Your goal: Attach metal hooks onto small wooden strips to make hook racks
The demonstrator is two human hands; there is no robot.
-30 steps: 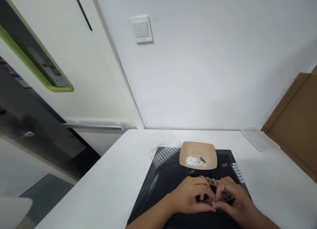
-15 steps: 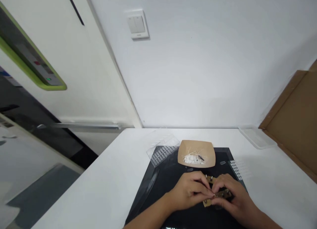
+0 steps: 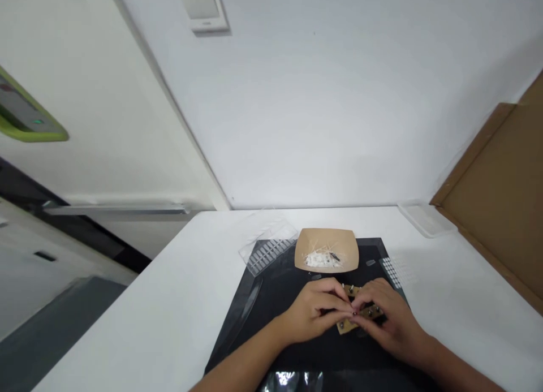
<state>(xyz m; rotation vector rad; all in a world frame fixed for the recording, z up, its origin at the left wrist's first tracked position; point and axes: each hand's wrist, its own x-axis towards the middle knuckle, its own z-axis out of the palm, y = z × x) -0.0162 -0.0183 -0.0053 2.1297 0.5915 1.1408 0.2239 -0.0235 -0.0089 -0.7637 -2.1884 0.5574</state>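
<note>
Over a black mat (image 3: 280, 324), my left hand (image 3: 316, 307) and my right hand (image 3: 384, 318) meet fingertip to fingertip. Both are closed in a pinch. A tiny dark spot (image 3: 354, 313) shows where the fingertips meet; its kind is too small to make out. Under and between the hands lies a light-brown board (image 3: 345, 327) with several short upright metal pegs. My right fingers cover part of it. Just beyond my left hand, a small clear nail-shaped piece (image 3: 316, 277) rests on the mat.
A brown paper tray (image 3: 326, 236) with white bits and thin sticks sits behind the hands. Clear sheets with rows of nail-shaped pieces (image 3: 269, 255) lie left of it. To the right are a sheet of white tabs (image 3: 391, 272), a clear plastic lid (image 3: 428, 221) and a cardboard box (image 3: 496, 194).
The head view has shifted, so the whole scene sits slightly further left and higher. Both hands keep their pinch together over the pegged board, with the fingers only slightly moved.
</note>
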